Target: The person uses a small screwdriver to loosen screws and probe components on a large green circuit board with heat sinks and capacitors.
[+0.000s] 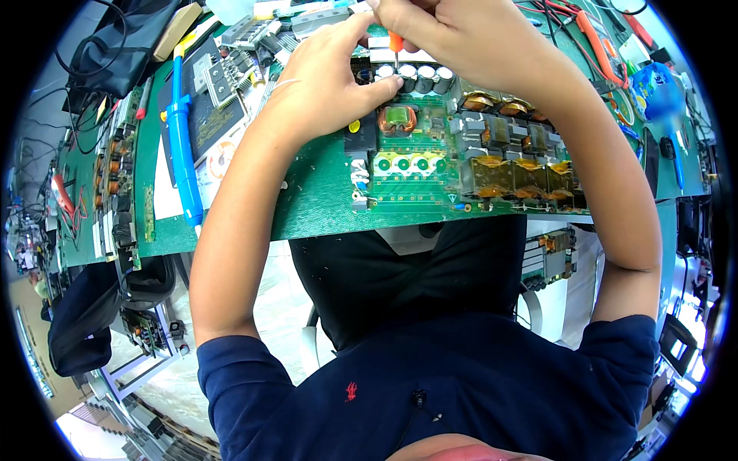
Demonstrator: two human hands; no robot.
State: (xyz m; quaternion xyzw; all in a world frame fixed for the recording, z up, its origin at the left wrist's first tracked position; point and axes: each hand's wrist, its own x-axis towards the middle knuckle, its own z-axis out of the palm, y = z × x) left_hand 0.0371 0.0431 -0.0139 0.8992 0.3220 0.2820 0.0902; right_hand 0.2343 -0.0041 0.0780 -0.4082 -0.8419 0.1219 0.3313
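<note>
My right hand (469, 46) grips an orange-handled screwdriver (396, 42), held upright with its shaft among several white-topped cylindrical capacitors (425, 77) on a green circuit board (415, 188). My left hand (330, 81) grips the board's upper left, its thumb at the capacitors beside the shaft; some fingertips are hidden near the screwdriver. Below the capacitors are a green-topped copper coil (398, 119) and a row of round green pads (403, 164). Transformers with yellow wrapping (515, 177) fill the board's right side.
The green mat (307, 207) holds a blue desoldering pump (184, 161), heatsink assemblies (223, 77), other boards (119, 177), red-handled tools (596, 42), a blue bag (652, 92) and cables. A black bag (84, 330) hangs at the lower left.
</note>
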